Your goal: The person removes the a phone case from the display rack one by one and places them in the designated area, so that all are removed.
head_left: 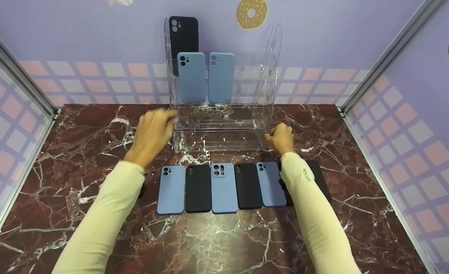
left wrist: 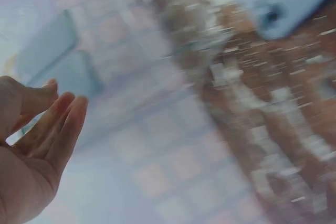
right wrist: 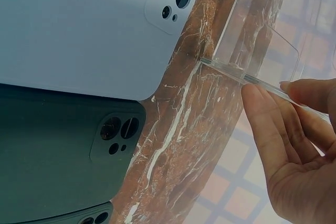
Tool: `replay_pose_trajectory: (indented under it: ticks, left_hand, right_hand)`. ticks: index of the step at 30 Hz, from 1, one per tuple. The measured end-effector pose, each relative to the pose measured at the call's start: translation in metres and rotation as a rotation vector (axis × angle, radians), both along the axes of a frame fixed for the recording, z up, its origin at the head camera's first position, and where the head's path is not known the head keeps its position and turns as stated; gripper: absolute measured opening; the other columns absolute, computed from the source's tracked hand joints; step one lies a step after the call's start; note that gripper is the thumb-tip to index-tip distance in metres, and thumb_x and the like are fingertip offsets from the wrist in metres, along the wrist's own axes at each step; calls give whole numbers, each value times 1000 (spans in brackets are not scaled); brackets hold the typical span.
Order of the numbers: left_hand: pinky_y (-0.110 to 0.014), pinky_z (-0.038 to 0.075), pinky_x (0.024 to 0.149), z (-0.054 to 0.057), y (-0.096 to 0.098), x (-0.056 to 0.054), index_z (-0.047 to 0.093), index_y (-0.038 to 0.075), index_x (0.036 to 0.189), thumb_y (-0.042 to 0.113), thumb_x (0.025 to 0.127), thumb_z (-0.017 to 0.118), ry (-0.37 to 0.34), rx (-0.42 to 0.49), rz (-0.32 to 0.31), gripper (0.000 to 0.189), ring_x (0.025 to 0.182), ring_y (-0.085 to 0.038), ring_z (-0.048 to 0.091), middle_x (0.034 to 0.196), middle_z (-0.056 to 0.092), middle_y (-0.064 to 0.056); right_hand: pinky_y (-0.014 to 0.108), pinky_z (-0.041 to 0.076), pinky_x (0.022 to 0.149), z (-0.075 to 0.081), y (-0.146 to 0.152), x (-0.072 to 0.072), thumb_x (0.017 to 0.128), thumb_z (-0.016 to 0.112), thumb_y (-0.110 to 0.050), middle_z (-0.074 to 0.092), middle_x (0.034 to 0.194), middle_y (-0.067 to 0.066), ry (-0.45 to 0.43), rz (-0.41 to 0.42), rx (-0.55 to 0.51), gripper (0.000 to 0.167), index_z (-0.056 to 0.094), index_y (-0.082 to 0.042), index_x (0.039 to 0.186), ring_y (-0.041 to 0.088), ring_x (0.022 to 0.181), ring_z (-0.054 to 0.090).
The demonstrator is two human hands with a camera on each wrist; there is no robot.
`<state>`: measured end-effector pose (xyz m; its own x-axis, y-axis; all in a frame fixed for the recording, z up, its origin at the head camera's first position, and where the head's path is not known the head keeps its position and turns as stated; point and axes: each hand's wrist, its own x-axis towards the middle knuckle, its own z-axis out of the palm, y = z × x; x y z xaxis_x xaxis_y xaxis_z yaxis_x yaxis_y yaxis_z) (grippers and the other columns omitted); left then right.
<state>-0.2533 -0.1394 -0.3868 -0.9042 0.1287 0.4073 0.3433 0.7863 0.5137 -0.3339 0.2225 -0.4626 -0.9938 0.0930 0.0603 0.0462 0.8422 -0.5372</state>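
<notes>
On the tabletop point(head_left: 194, 247), phone cases point(head_left: 224, 192) lie lined up, maybe for easy reach | our right hand point(head_left: 281, 137) pinches the clear stand point(head_left: 224, 129), perhaps steadying it | our left hand point(head_left: 153, 131) loose, empty

Your left hand point(head_left: 154, 131) is motion-blurred in the head view; its own wrist view is smeared, and the left edge crops it. Your cream fabric right sleeve point(head_left: 317, 217) covers part of the flat black rectangular phone case point(head_left: 322, 178) nearest the right edge of the dark red marbled desk point(head_left: 217, 247), and its lettering is too small to read surely. In the clear acrylic tiered stand point(head_left: 224, 130), a light blue rectangular phone case point(head_left: 192, 83) hides the lower part of an upright black rectangular phone case point(head_left: 186, 35). The right wrist view's edge cuts off your right hand point(right wrist: 302, 166).
</notes>
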Motion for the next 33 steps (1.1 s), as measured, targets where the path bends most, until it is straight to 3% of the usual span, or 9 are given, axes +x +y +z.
replay_pose_trajectory:
  ticks: [3, 6, 12, 18, 22, 33]
  left_hand:
    - [-37, 59, 78, 25, 18, -11, 66, -6, 122, 7, 99, 63, 106, -35, -34, 27, 88, -35, 71, 117, 69, -26]
    - [-42, 51, 100, 44, 35, -24, 61, -5, 130, 10, 99, 62, 167, -84, -43, 34, 112, -39, 65, 128, 64, -26]
    - [-43, 30, 118, 65, 60, -55, 51, -1, 142, 20, 101, 61, 182, -236, -8, 47, 138, -37, 46, 146, 52, -21]
    - [-45, 19, 122, 76, 79, -80, 39, 0, 153, 31, 105, 53, 136, -395, 23, 58, 148, -37, 31, 157, 39, -19]
    - [-45, 10, 124, 79, 87, -93, 28, -1, 157, 39, 107, 44, 56, -445, 33, 66, 152, -36, 21, 163, 28, -19]
    - [-45, -7, 123, 76, 94, -109, 10, 1, 161, 46, 109, 33, -122, -499, 60, 72, 155, -34, -1, 168, 8, -19]
  right_hand:
    - [55, 42, 103, 0, 1, 0, 88, 72, -15, 71, 111, 26, 1, -2, 3, 21, 75, 5, 93, 45, 116, 59]
    - [55, 44, 102, -1, 2, -1, 87, 73, -16, 70, 111, 26, 4, -9, 9, 22, 75, 6, 94, 45, 115, 60]
    - [54, 46, 100, -2, 3, -2, 87, 74, -17, 70, 112, 26, 9, -18, 25, 25, 74, 6, 97, 45, 116, 60]
    - [54, 45, 100, -2, 2, -2, 87, 74, -16, 70, 111, 26, 16, -11, 18, 23, 74, 5, 95, 44, 115, 61]
    - [55, 45, 100, -2, 1, -1, 87, 74, -16, 70, 110, 27, 16, -9, 12, 24, 74, 6, 95, 45, 114, 61]
    - [53, 45, 101, -2, -4, 2, 87, 76, -17, 70, 111, 25, 17, -18, -8, 26, 74, 5, 100, 45, 112, 62]
